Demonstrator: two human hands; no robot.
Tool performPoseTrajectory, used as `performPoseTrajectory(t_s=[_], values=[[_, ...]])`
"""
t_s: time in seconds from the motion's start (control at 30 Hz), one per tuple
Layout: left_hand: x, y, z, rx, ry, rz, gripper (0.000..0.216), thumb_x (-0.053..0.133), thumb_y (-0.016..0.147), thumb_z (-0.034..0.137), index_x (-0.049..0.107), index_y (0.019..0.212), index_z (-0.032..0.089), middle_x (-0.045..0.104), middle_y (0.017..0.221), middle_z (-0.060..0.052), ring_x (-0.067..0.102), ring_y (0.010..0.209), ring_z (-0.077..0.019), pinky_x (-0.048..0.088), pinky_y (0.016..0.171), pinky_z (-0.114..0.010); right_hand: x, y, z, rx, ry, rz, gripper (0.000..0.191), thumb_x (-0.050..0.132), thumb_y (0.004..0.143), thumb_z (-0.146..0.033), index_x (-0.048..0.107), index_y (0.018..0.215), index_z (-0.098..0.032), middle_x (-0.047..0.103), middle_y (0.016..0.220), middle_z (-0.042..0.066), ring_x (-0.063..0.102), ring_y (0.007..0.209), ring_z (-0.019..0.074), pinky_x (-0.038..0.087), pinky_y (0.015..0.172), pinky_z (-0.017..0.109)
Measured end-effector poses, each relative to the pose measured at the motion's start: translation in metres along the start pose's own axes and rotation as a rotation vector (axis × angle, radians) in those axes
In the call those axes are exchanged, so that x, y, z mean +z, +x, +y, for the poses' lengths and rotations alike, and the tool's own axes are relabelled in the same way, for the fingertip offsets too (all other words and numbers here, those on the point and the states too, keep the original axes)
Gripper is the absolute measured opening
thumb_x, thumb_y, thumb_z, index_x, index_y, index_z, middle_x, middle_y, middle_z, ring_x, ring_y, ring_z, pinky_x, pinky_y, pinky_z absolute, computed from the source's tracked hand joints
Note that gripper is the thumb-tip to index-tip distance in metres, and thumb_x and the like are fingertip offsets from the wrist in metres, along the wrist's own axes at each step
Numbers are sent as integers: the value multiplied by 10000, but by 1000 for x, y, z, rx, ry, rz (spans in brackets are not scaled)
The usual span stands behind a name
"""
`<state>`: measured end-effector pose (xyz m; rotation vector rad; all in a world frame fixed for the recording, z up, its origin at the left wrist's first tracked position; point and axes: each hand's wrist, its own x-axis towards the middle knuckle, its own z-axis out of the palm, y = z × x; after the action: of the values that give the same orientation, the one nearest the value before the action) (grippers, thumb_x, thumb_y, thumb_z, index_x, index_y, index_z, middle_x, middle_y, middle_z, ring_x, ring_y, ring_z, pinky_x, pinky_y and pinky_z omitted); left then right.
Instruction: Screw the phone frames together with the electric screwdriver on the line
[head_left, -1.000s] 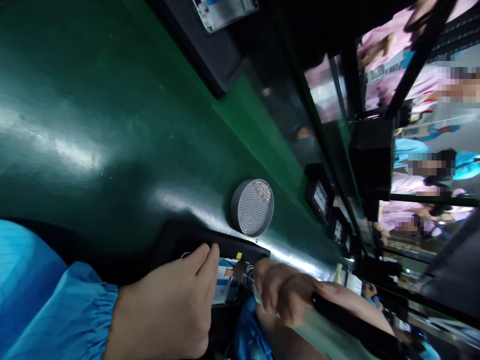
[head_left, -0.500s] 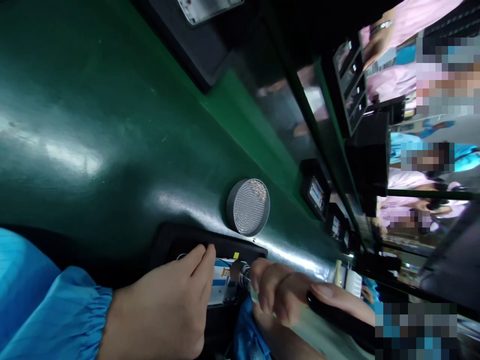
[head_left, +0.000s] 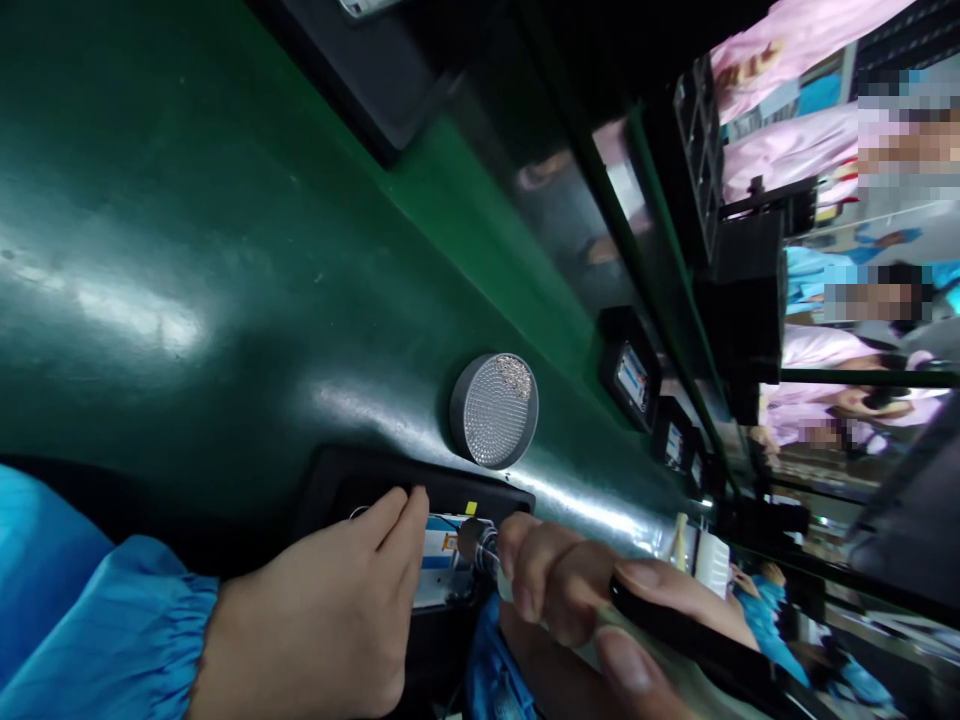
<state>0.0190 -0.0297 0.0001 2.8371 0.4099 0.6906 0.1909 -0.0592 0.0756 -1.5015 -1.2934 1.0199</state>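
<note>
An opened phone (head_left: 433,560) lies in a black holder (head_left: 420,482) at the bottom middle, its blue-and-white inside partly showing. My left hand (head_left: 337,600) lies over the phone's left part, fingers bent and pressed together on it; the thumb is hidden. In my right hand (head_left: 570,580) is an electric screwdriver (head_left: 697,640) with a pale body and a long black lever, my fingers wrapped round it. Its tip end (head_left: 480,543) is over the right part of the phone; whether it touches a screw cannot be seen. Close behind stands a round grey dish (head_left: 495,412) with small screws heaped at one side.
The green bench (head_left: 225,250) runs diagonally. A black tray (head_left: 360,70) is at the top, and more phones in black holders (head_left: 631,380) line the right. Beyond a dark rail, co-workers in pink sleeves (head_left: 795,150) and blue clothing are at work.
The view has shifted slightly. My left hand stays on the phone and my right hand still holds the screwdriver, with more of its fingers showing. A co-worker's hand at the top right has moved.
</note>
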Motion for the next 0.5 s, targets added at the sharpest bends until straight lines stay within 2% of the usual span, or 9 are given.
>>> performPoseTrajectory(t_s=[0.1, 0.3, 0.5], values=[[-1, 0, 0, 7, 10, -3, 374, 677, 796, 422, 777, 1002, 126, 740, 1089, -163, 657, 1094, -373, 483, 897, -498, 1, 3, 3, -41, 95, -26, 248, 553, 896, -231, 602, 1124, -316, 445, 603, -42, 508, 592, 135, 483, 648, 359], [-1, -1, 0, 23, 9, -13, 398, 676, 803, 424, 769, 1022, 105, 734, 1097, -181, 654, 1098, -376, 478, 902, -501, 3, 1, 4, -30, 121, -17, 275, 533, 911, -227, 590, 1165, -317, 449, 615, -40, 517, 610, 136, 471, 641, 351], [-1, 0, -1, 22, 30, -11, 375, 665, 809, 396, 766, 1032, 111, 734, 1104, -171, 654, 1100, -375, 482, 891, -496, 1, 2, 3, -27, 104, -42, 192, 562, 900, -201, 601, 1070, -282, 452, 611, -46, 531, 612, 131, 484, 671, 372]])
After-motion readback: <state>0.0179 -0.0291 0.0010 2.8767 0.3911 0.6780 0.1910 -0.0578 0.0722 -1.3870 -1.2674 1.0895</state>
